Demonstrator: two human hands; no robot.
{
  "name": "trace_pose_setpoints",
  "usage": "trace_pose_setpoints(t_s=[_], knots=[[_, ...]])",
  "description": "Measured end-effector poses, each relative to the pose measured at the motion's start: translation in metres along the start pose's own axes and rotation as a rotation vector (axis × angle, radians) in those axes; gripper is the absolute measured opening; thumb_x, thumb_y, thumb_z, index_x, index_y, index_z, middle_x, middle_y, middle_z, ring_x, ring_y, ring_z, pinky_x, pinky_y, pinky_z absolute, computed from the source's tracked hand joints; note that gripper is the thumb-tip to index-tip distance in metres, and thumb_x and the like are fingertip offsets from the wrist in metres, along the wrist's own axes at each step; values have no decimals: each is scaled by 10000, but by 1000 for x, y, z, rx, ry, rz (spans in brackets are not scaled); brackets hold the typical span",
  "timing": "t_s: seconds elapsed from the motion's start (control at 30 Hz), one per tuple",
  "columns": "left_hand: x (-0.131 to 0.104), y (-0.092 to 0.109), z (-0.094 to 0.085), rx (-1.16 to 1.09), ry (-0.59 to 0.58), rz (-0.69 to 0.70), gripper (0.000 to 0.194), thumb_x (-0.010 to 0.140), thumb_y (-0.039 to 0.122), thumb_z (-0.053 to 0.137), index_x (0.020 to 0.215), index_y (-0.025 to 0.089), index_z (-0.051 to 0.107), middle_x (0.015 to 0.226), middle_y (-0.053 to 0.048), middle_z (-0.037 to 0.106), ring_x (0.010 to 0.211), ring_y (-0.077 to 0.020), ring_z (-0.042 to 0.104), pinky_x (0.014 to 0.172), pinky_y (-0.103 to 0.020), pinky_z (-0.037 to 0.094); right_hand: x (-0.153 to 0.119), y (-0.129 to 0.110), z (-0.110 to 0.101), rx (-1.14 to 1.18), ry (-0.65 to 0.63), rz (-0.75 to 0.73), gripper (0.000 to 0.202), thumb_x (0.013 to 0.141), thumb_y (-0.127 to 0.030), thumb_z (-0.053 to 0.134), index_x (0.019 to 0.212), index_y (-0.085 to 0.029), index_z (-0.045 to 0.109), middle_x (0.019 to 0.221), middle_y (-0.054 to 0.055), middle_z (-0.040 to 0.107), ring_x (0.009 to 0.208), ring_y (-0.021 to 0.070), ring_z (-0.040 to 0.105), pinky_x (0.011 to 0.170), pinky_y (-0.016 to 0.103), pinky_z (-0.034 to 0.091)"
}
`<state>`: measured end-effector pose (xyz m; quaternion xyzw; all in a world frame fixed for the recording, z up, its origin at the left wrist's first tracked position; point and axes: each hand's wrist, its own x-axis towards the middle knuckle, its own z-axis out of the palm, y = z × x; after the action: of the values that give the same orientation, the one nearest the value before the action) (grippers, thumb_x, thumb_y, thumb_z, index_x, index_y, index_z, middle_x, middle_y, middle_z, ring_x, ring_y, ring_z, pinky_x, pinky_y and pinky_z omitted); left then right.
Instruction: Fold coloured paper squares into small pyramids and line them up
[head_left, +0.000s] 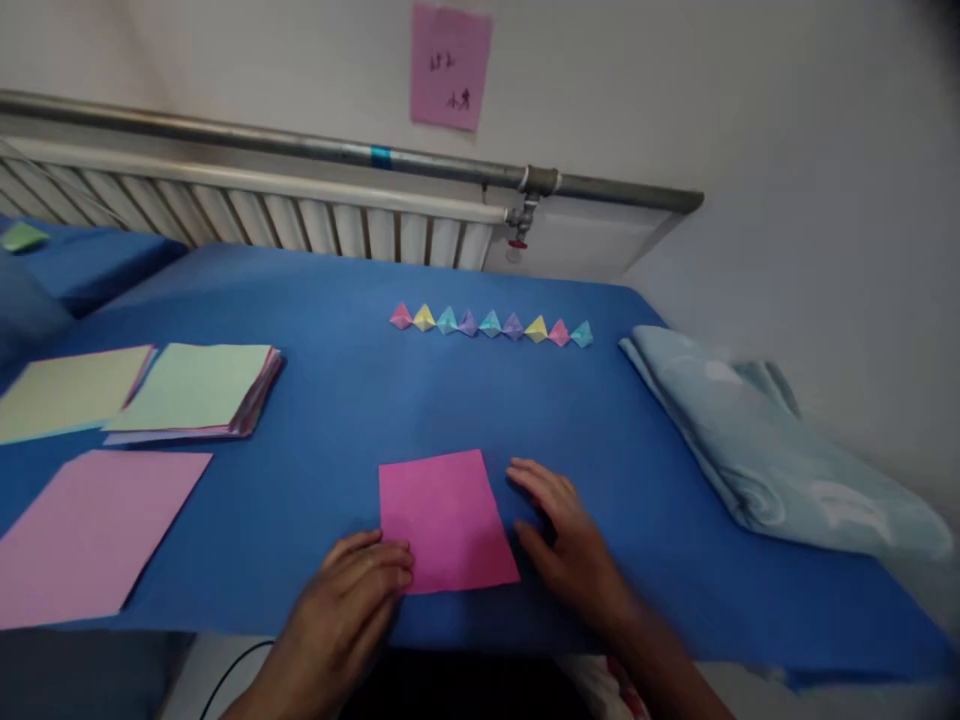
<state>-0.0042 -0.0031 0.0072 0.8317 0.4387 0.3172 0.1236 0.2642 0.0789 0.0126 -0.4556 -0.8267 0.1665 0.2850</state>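
Observation:
A square sheet of bright magenta paper lies flat on the blue tabletop in front of me. On its lower left edge rest the fingertips of my left hand, stretched out and holding nothing. Just off the paper's right side is my right hand, thumb and fingers apart, with nothing between them. Further back, a row of several small folded paper shapes in pink, yellow, teal and purple runs from left to right.
Stacks of coloured paper stand at the left: pale green on top, yellowish and pink. A folded light-blue blanket lies at the right. Behind the table are a white radiator and a metal pipe.

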Motion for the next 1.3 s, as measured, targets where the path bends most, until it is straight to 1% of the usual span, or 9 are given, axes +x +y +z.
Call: trace_pose_setpoints(t_s=[0.1, 0.23, 0.37, 0.5, 0.83, 0.97, 1.1, 1.2, 1.3], knots=[[-9, 1, -4, 5, -22, -20, 209, 891, 123, 472, 1065, 215, 543, 1038, -36, 696, 1025, -145, 629, 942, -335, 482, -20, -16, -5, 4, -46, -51, 573, 763, -69, 436, 1310, -238, 425, 1344, 102, 480, 1260, 253, 427, 1006, 517, 382], [-15, 4, -7, 7, -15, -14, 230, 875, 128, 505, 1086, 209, 545, 1047, -42, 696, 1039, -158, 630, 938, -334, 497, -33, -27, -13, -17, -170, -154, 533, 759, -67, 461, 1263, -234, 493, 1357, 91, 467, 1277, 248, 394, 1016, 484, 373], [-21, 11, -12, -35, -47, -24, 238, 867, 117, 511, 1077, 218, 559, 1052, -38, 696, 1040, -161, 632, 965, -332, 487, -37, -31, -15, -3, -175, -197, 367, 829, -78, 453, 1123, -250, 589, 1288, 75, 531, 1225, 238, 434, 969, 447, 398], [-29, 18, -19, -43, -56, -7, 247, 850, 113, 531, 1074, 211, 565, 1048, -43, 699, 1053, -160, 627, 981, -314, 473, -38, -35, -16, 88, -253, -253, 243, 891, -141, 462, 1071, -233, 595, 1204, 70, 591, 1141, 210, 501, 922, 393, 411], [-38, 14, -21, 4, -92, -109, 316, 841, 131, 519, 1135, 240, 551, 1156, -60, 657, 1081, -207, 601, 965, -421, 434, -44, -39, -20, 264, -309, -273, 227, 917, -139, 445, 1095, -222, 559, 1125, 68, 630, 1055, 170, 570, 900, 359, 409], [-27, 16, -23, 3, -78, -160, 227, 859, 187, 536, 1072, 255, 572, 1024, -23, 688, 948, -196, 621, 853, -383, 446, -46, -40, -20, 344, -253, -179, 248, 910, -129, 452, 1117, -234, 540, 1045, 51, 666, 952, 159, 614, 841, 341, 445], [-17, 21, -19, 17, -51, -295, 116, 871, 304, 546, 951, 242, 602, 796, 14, 662, 750, -166, 613, 712, -316, 446, -47, -47, -13, 228, -166, 50, 227, 902, -158, 466, 1092, -242, 557, 889, 23, 687, 759, 154, 628, 715, 312, 482], [-12, 22, -14, 60, 17, -417, 174, 885, 381, 509, 876, 243, 615, 725, 20, 645, 698, -163, 605, 668, -297, 455, -47, -50, -7, 117, -98, 221, 311, 882, -215, 487, 1192, -231, 516, 894, 42, 683, 763, 182, 636, 686, 326, 497], [-9, 22, -10, 88, 26, -489, 244, 874, 453, 495, 896, 255, 635, 760, 13, 681, 719, -179, 625, 653, -299, 482, -46, -50, -3, 98, -82, 273, 424, 873, -232, 503, 1292, -215, 442, 822, 27, 672, 711, 177, 626, 667, 320, 493]])
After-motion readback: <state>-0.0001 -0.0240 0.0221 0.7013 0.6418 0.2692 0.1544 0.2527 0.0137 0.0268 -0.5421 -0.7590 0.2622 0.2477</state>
